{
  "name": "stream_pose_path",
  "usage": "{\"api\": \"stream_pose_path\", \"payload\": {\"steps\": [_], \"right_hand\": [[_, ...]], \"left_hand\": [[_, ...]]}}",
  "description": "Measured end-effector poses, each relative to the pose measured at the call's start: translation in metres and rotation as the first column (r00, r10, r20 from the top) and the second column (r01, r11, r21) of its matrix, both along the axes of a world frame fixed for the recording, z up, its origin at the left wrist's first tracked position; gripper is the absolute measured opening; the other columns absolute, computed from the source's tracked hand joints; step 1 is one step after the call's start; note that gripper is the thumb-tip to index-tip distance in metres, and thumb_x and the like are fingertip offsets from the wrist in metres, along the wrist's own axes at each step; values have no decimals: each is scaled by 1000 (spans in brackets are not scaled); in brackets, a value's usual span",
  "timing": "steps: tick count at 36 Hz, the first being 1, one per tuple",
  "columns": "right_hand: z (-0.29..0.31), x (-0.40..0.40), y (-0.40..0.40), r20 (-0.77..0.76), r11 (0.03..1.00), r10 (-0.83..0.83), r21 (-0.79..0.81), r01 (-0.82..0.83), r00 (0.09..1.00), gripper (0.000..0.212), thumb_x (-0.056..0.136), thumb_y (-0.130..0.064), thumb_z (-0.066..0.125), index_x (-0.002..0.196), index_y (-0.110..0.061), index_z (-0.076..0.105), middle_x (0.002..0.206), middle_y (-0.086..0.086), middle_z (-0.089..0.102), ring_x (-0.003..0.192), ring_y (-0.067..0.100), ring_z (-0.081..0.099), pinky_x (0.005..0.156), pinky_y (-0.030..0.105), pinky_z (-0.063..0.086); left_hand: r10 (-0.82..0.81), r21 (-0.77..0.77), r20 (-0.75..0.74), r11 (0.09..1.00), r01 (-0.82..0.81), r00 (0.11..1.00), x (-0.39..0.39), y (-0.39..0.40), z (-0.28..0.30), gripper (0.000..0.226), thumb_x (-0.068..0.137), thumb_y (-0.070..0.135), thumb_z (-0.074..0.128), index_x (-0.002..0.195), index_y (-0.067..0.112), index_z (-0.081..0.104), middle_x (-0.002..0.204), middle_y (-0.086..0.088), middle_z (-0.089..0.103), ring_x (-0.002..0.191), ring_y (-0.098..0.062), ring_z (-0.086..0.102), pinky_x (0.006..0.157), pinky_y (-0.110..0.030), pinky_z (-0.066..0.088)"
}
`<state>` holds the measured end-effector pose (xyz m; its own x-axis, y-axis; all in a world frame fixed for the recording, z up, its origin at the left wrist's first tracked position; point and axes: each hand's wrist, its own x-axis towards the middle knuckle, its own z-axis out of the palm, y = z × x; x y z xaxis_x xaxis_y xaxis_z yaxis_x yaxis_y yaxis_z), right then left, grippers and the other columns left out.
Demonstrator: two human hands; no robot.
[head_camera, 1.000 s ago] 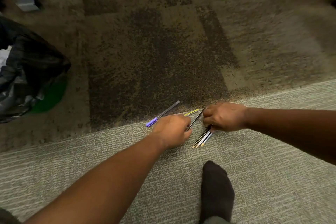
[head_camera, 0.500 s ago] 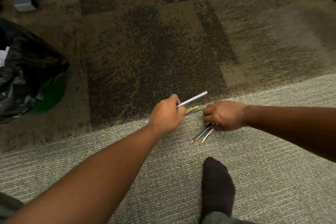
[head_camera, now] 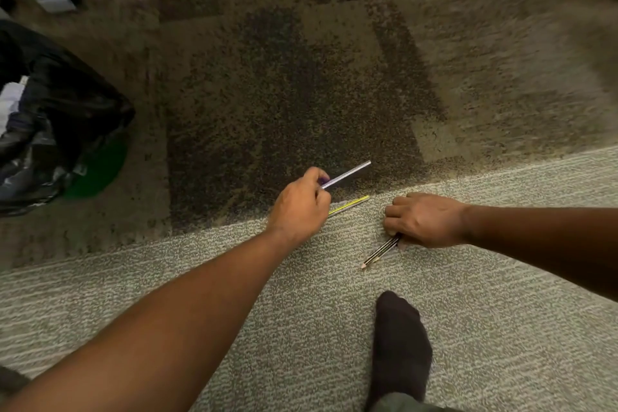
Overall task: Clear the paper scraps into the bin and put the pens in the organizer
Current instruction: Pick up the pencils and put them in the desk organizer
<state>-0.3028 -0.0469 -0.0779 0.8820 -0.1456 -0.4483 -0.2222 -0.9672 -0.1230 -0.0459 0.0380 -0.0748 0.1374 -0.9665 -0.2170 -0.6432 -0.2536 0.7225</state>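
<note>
Just below the middle of the frame, your left hand (head_camera: 301, 207) pinches a purple pen (head_camera: 346, 174) near its capped end, with the pale barrel sticking up and to the right, off the floor. Right of it, your right hand (head_camera: 423, 219) is closed over a small bundle of pencils (head_camera: 381, 250); their sharpened tips poke out lower left and look to rest on the carpet (head_camera: 301, 328). Between the two hands, a yellow pen (head_camera: 349, 205) lies loose on the floor, partly hidden behind your left hand.

These will likely feel light, stiff and smooth, so a loose bundle may fan out or slide through your grip. Take the yellow pen at mid-barrel rather than by its end, and hold the pencils around their middle, points turned away from your palm.

At the left edge sits the bin with its black bag (head_camera: 57, 117); something pale shows inside, possibly paper. No scraps show on the floor. The organizer is not in view. Your socked foot (head_camera: 399, 348) stands at the lower right.
</note>
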Motion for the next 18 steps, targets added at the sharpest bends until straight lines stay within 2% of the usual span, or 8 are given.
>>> {"api": "stream_pose_path", "payload": {"steps": [3, 7, 10, 12, 14, 16, 18], "right_hand": [[-3, 0, -3, -6, 1000, 19, 13, -19, 1000, 29, 95, -54, 39, 105, -28, 49, 97, -9, 52, 86, 9, 45, 77, 24, 37], [-4, -2, 1, 2, 999, 10, 45, -10, 1000, 26, 99, -49, 37, 105, -27, 49, 93, -9, 56, 81, 9, 48, 78, 26, 47], [-5, -6, 3, 31, 999, -25, 44, 24, 999, 25, 100, -44, 38, 109, -27, 53, 95, -9, 58, 81, 10, 51, 78, 27, 48], [-7, -8, 5, 15, 997, -68, 31, 67, 998, 21, 100, -39, 41, 113, -27, 53, 97, -9, 59, 83, 10, 51, 79, 27, 48], [-6, -8, 9, -15, 991, -133, 29, 133, 991, 23, 100, -38, 36, 114, -28, 52, 99, -10, 58, 84, 11, 50, 79, 28, 47], [-2, -7, 10, -20, 973, -224, 51, 225, 974, 32, 100, -42, 27, 113, -27, 52, 96, -8, 57, 81, 11, 49, 76, 26, 44], [7, -4, 9, -2, 947, -316, 60, 315, 949, 24, 100, -35, 34, 112, -24, 53, 94, -7, 56, 78, 11, 47, 70, 24, 37]], "left_hand": [[29, -22, -6, 999, -29, 1000, -1, -4, 1, 18, 94, 23, 44, 111, 26, 50, 90, -2, 68, 74, -23, 62, 66, -37, 49], [92, -44, -76, 994, -96, 993, 0, -9, 0, 15, 93, 21, 49, 106, 25, 53, 86, 1, 67, 74, -22, 62, 65, -36, 48], [175, -47, -180, 981, -186, 968, 1, -9, -3, 12, 90, 20, 56, 94, 30, 59, 70, 15, 58, 61, -2, 53, 58, -25, 41], [220, -38, -248, 971, -236, 944, 1, -7, -2, 12, 87, 19, 61, 89, 31, 63, 66, 17, 58, 58, 3, 52, 56, -18, 41], [281, -8, -322, 954, -299, 904, 0, -4, 0, 13, 87, 16, 65, 89, 29, 65, 66, 16, 59, 54, 5, 52, 51, -9, 38], [352, 18, -382, 927, -374, 854, -1, -1, 6, 14, 87, 14, 66, 93, 27, 68, 65, 15, 58, 51, 6, 50, 49, -7, 36], [395, 27, -394, 908, -419, 830, -2, 1, 17, 15, 88, 14, 66, 98, 24, 70, 67, 16, 59, 53, 7, 52, 53, -7, 38]]}}
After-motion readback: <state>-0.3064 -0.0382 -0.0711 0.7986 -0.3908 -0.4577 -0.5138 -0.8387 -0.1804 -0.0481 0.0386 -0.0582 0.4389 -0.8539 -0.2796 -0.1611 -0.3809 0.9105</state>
